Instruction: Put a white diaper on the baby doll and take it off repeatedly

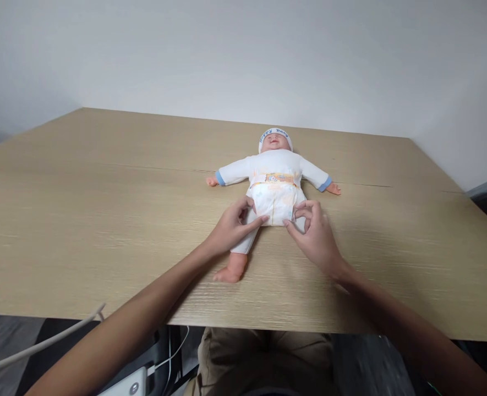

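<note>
While I adj. (I think) the diaper (273, 202) at legs of doll (274, 162), frame ctr | my L hand (231, 225) is half-wide, thumb touching | R hand (321, 239) curled at edge, grip cannot tell | next prob. needs even smoothing

Left hand (231, 224) and right hand (318, 236) face inward, fingers bent, forearms converging.

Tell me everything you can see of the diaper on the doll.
The diaper is white with faint prints, an orange patterned band across the waist and a thin yellowish line down the front. It looks soft and papery. It covers the lower belly and hips of the doll, face up on the table. The left hand and right hand touch its leg edges; its back is hidden.
</note>
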A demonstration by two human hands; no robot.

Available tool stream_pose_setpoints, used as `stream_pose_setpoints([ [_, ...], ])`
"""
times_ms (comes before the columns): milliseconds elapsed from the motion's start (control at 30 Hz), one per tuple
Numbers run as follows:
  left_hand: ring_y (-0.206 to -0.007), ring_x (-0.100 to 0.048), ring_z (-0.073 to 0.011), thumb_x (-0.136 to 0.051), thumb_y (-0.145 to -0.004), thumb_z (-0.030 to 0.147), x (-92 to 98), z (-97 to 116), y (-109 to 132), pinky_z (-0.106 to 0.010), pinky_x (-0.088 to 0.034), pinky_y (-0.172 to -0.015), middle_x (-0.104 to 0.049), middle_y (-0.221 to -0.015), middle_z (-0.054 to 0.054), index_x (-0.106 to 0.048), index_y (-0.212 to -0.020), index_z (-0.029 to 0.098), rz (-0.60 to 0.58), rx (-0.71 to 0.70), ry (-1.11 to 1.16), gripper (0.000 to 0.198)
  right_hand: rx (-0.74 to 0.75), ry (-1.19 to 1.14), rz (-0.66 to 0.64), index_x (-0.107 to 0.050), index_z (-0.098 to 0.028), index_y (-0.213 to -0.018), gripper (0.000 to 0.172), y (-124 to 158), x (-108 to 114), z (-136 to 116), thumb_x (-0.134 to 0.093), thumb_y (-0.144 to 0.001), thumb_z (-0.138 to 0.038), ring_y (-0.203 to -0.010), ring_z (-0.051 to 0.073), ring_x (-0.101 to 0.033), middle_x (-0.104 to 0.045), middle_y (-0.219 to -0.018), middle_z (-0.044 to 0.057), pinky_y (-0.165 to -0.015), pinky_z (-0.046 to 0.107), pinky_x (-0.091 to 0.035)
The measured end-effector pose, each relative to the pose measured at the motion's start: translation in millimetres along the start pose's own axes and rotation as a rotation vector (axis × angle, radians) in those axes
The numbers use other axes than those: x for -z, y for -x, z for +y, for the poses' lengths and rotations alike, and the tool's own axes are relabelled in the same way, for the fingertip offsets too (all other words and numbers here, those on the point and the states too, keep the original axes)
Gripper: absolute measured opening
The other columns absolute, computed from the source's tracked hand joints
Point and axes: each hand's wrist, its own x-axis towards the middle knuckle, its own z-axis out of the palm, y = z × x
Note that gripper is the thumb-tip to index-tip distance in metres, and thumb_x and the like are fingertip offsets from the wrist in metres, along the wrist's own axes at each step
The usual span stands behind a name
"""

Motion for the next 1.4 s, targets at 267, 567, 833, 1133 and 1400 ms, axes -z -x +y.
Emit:
stream_pose_setpoints([
  [267,-0.108,-0.072,-0.0252,-0.087,-0.089,0.043,-4.8,-5,9,-0.040,-0.055,-0.094,-0.075,-0.113,-0.006,-0.056,-0.117,0.024,0.080,0.139,0.163,0.046,-0.027,0.004,-0.008,-0.070,-0.027,-0.098,0.022,1,10,-4,-0.079,-0.096,-0.048,-0.077,0.024,-0.073,-0.087,-0.107,0.005,-0.076,0.038,-0.049],
  [567,-0.099,-0.072,-0.0278,-0.087,-0.088,0.053,-1.0,0,3,-0.040,-0.054,-0.087,-0.081,-0.106,-0.006,-0.078,-0.103,0.021,-0.033,0.175,0.138,0.037,0.098,0.076,-0.113,-0.079,-0.025,-0.097,0.019,-2,11,-7,-0.073,-0.099,-0.043,-0.090,0.027,-0.075,-0.085,-0.099,0.005,-0.086,0.041,-0.050],
  [833,-0.104,-0.075,-0.0276,-0.089,-0.086,0.057,1.7,-1,-5,-0.039,-0.058,-0.088,-0.082,-0.113,-0.010,-0.077,-0.108,0.019,-0.130,0.306,0.492,0.045,-0.085,-0.159,-0.159,-0.081,-0.023,-0.102,0.032,-3,8,-6,-0.072,-0.099,-0.054,-0.079,0.021,-0.065,-0.077,-0.091,0.002,-0.070,0.032,-0.048],
  [1133,-0.103,-0.077,-0.0299,-0.087,-0.089,0.059,-1.8,1,-2,-0.040,-0.060,-0.086,-0.084,-0.114,-0.012,-0.078,-0.113,0.018,-0.072,0.365,0.567,0.049,-0.174,-0.205,-0.165,-0.081,-0.021,-0.098,0.038,-3,12,-7,-0.074,-0.093,-0.058,-0.066,0.017,-0.049,-0.057,-0.069,-0.003,-0.062,0.030,-0.037],
  [1400,-0.099,-0.075,-0.0267,-0.087,-0.090,0.057,-2.9,-3,-4,-0.038,-0.057,-0.084,-0.083,-0.113,-0.011,-0.077,-0.109,0.018,-0.080,0.340,0.552,0.045,-0.129,-0.108,-0.146,-0.076,-0.022,-0.092,0.037,-2,15,-9,-0.071,-0.096,-0.058,-0.064,0.016,-0.047,-0.054,-0.066,-0.004,-0.062,0.030,-0.036],
])
